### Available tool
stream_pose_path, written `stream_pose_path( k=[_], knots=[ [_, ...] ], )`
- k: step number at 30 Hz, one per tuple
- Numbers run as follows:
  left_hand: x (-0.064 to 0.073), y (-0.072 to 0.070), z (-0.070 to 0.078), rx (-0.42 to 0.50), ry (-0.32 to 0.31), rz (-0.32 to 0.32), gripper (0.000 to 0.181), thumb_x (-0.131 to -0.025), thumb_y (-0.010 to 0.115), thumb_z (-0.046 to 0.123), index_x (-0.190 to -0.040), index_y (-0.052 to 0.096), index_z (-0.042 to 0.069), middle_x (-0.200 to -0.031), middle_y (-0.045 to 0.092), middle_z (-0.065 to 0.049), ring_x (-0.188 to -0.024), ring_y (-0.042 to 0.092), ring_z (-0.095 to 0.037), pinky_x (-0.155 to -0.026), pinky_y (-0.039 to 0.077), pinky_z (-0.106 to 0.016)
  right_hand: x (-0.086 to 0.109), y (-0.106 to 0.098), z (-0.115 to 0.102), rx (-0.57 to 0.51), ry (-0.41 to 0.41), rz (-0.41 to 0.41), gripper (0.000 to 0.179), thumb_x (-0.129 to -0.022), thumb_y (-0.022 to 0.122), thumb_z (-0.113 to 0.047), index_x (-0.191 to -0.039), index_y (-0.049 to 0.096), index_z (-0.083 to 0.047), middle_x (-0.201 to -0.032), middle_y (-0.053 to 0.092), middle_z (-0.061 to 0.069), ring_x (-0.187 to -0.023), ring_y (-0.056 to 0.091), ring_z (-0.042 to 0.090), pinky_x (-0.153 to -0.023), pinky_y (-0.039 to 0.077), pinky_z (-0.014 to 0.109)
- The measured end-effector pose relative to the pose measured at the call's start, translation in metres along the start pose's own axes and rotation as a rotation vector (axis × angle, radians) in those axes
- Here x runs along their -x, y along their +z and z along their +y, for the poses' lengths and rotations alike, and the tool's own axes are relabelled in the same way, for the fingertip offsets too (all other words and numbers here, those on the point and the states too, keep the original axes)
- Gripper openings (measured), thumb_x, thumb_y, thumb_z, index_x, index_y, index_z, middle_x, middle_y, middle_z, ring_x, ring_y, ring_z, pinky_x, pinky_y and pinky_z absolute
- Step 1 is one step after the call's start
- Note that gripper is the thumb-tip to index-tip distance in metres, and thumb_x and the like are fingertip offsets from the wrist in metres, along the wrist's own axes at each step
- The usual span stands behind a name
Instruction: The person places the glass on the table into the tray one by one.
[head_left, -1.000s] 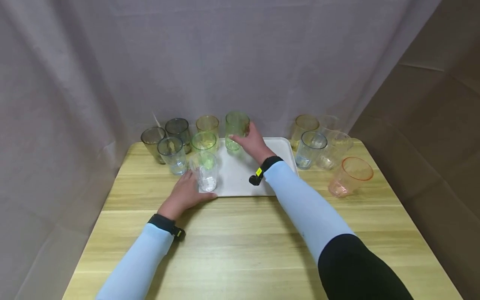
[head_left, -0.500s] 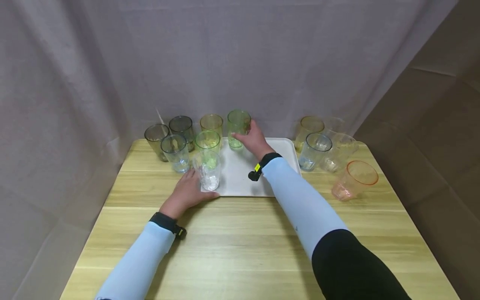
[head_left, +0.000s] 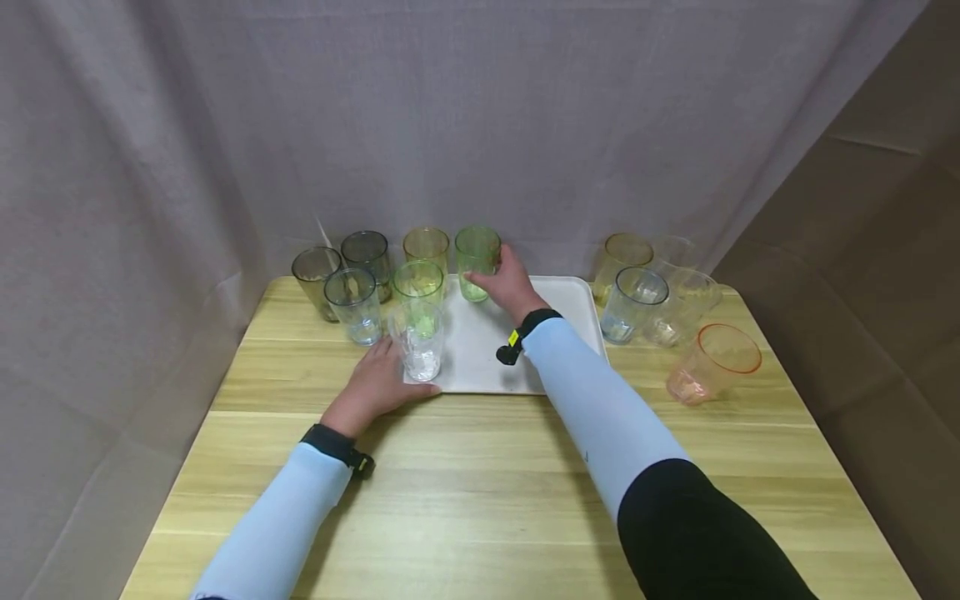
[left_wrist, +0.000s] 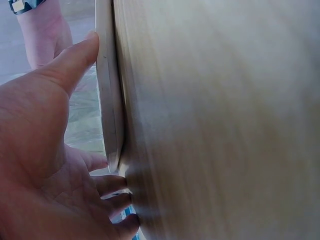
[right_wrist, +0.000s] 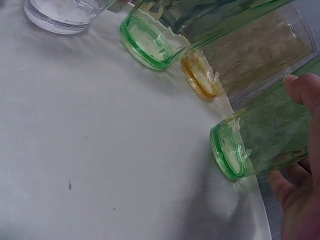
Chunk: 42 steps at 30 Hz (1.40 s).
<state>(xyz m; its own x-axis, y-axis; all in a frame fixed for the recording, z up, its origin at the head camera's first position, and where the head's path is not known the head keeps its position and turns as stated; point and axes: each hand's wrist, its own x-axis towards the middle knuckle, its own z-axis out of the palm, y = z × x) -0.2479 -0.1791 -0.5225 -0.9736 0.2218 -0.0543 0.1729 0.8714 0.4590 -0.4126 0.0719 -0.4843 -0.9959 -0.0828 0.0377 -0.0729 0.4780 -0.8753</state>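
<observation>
In the head view my right hand (head_left: 510,287) grips a green glass (head_left: 477,250) upright at the back of the white tray (head_left: 517,358). Thumb and fingers sit on either side of the glass, and its base is down at the tray surface in the right wrist view. My left hand (head_left: 377,385) rests at the tray's front left corner. Its thumb (left_wrist: 82,57) lies along the front edge, with the other fingers spread by the corner. On the tray's left side stand a clear glass (head_left: 422,354), another green glass (head_left: 418,283) and a yellow glass (right_wrist: 225,55).
Left of the tray are two dark grey glasses (head_left: 315,279) and a bluish glass (head_left: 356,308). To the right stand a yellow glass (head_left: 618,267), a blue glass (head_left: 630,312), clear glasses (head_left: 686,304) and an orange glass (head_left: 708,371). A grey curtain (head_left: 465,117) hangs behind the wooden table (head_left: 480,500).
The green glass in my right hand has come down slightly onto the back of the tray. My left hand stays at the tray corner; the whole view has shifted a little.
</observation>
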Motion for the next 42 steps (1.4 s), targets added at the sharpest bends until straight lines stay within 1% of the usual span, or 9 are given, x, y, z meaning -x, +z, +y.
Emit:
stream_pose_path(
  k=[7, 13, 18, 21, 26, 31, 36, 39, 42],
  knots=[
    [0.0, 0.001, 0.001, -0.006, -0.003, -0.006, 0.132, -0.074, 0.078, 0.074, -0.165, 0.021, -0.002, -0.165, 0.024, -0.03, -0.151, 0.02, -0.045, -0.124, 0.022, -0.056, 0.002, 0.001, 0.003, -0.006, -0.006, 0.019, 0.083, -0.088, 0.082, -0.037, -0.152, 0.04, -0.006, -0.155, 0.046, 0.011, -0.142, 0.042, 0.024, -0.117, 0.038, 0.039],
    [-0.001, 0.002, 0.0, -0.004, -0.002, -0.004, 0.133, -0.074, 0.078, 0.074, -0.166, 0.019, -0.001, -0.165, 0.024, -0.03, -0.151, 0.02, -0.045, -0.124, 0.022, -0.056, 0.006, -0.002, 0.0, 0.013, 0.014, 0.018, 0.094, -0.088, 0.082, -0.039, -0.16, 0.031, -0.007, -0.159, 0.04, 0.013, -0.144, 0.038, 0.027, -0.118, 0.037, 0.041],
    [-0.002, 0.003, -0.001, -0.003, -0.005, 0.004, 0.134, -0.074, 0.077, 0.075, -0.167, 0.017, 0.0, -0.165, 0.023, -0.031, -0.151, 0.019, -0.044, -0.125, 0.021, -0.055, 0.019, -0.014, 0.005, 0.042, 0.012, 0.035, 0.095, -0.091, 0.078, -0.045, -0.163, 0.028, -0.008, -0.16, 0.039, 0.015, -0.144, 0.039, 0.03, -0.115, 0.041, 0.044],
    [-0.002, 0.004, -0.002, -0.004, -0.007, 0.002, 0.135, -0.073, 0.077, 0.076, -0.167, 0.016, 0.0, -0.166, 0.021, -0.031, -0.152, 0.018, -0.045, -0.125, 0.019, -0.056, 0.035, -0.027, 0.016, 0.012, 0.017, 0.026, 0.092, -0.093, 0.075, -0.046, -0.162, 0.028, -0.006, -0.159, 0.04, 0.016, -0.144, 0.04, 0.03, -0.115, 0.041, 0.044],
    [0.0, 0.002, -0.002, -0.007, -0.014, -0.002, 0.135, -0.074, 0.076, 0.076, -0.166, 0.016, -0.001, -0.166, 0.02, -0.031, -0.152, 0.017, -0.045, -0.125, 0.02, -0.056, 0.079, -0.051, 0.038, -0.035, 0.065, 0.005, 0.087, -0.095, 0.073, -0.047, -0.16, 0.034, -0.005, -0.158, 0.043, 0.014, -0.143, 0.041, 0.03, -0.115, 0.041, 0.045],
    [0.001, 0.0, 0.0, 0.001, -0.019, -0.015, 0.135, -0.074, 0.077, 0.075, -0.167, 0.015, 0.0, -0.167, 0.018, -0.029, -0.153, 0.016, -0.043, -0.125, 0.019, -0.054, 0.14, -0.081, 0.053, -0.05, 0.071, 0.048, 0.077, -0.096, 0.071, -0.047, -0.156, 0.042, -0.009, -0.157, 0.045, 0.013, -0.142, 0.043, 0.032, -0.113, 0.043, 0.05],
    [-0.001, 0.001, 0.0, -0.01, -0.012, -0.011, 0.136, -0.073, 0.077, 0.076, -0.167, 0.015, -0.001, -0.167, 0.019, -0.029, -0.152, 0.017, -0.043, -0.126, 0.018, -0.053, 0.199, -0.109, 0.064, -0.04, 0.052, 0.074, 0.077, -0.098, 0.068, -0.048, -0.158, 0.041, -0.007, -0.157, 0.044, 0.017, -0.142, 0.042, 0.036, -0.114, 0.042, 0.054],
    [-0.001, 0.001, 0.0, -0.012, -0.003, -0.006, 0.135, -0.073, 0.078, 0.075, -0.166, 0.017, -0.002, -0.166, 0.021, -0.03, -0.152, 0.018, -0.044, -0.125, 0.019, -0.054, 0.228, -0.122, 0.072, -0.042, 0.056, 0.118, 0.076, -0.099, 0.068, -0.046, -0.157, 0.041, -0.005, -0.156, 0.045, 0.019, -0.141, 0.043, 0.037, -0.114, 0.041, 0.055],
    [-0.001, 0.002, 0.0, -0.004, 0.003, -0.007, 0.135, -0.073, 0.079, 0.074, -0.166, 0.017, -0.002, -0.166, 0.021, -0.03, -0.152, 0.018, -0.044, -0.125, 0.019, -0.054, 0.253, -0.132, 0.078, -0.041, 0.076, 0.188, 0.072, -0.1, 0.068, -0.041, -0.156, 0.042, -0.003, -0.153, 0.048, 0.019, -0.139, 0.046, 0.035, -0.113, 0.042, 0.053]
  ],
)
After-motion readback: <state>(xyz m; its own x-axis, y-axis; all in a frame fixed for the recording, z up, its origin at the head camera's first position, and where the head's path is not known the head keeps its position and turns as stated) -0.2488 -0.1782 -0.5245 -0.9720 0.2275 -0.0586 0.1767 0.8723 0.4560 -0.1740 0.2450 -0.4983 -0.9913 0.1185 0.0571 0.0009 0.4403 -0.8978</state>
